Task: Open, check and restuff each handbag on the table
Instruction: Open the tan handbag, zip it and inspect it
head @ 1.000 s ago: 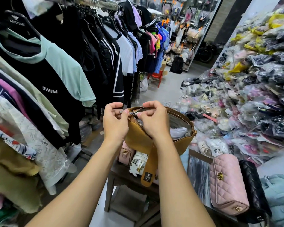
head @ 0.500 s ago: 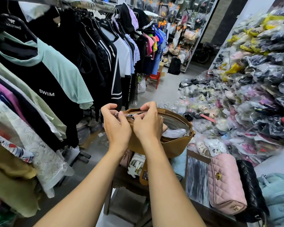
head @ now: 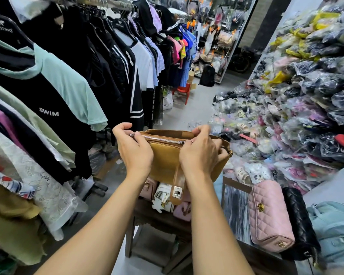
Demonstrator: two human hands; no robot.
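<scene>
Step in hand: working the zip [head: 159, 138] on the tan handbag [head: 163, 161], judged from the grip. Whether it is being drawn open or closed cannot be told.
Method, bag: keep it level and clear of the table [head: 147, 217], so the bags lying there do not catch the hanging strap [head: 177, 187].
Method, hands: pull the two ends apart to keep the top edge taut. A slack edge would let the teeth buckle and jam.
Method, zip: draw the slider straight along the teeth and keep lining and stuffing out of its path.
Handbag position: held in the air at mid-frame, above the table and between both hands, with the zip side towards the wearer.
Left hand [head: 134, 151]: at the bag's left end, thumb and curled fingers pinching the corner where the zip begins.
Right hand [head: 200, 153]: at the right end, fingers curled over the top edge, one fingertip touching the zip's right end. The slider itself is too small to make out.
Zip: teeth appear joined along the stretch between the hands.
Awaiting attention: pink bag [head: 268, 213] and black bag [head: 298, 215], lying side by side to the right.
</scene>
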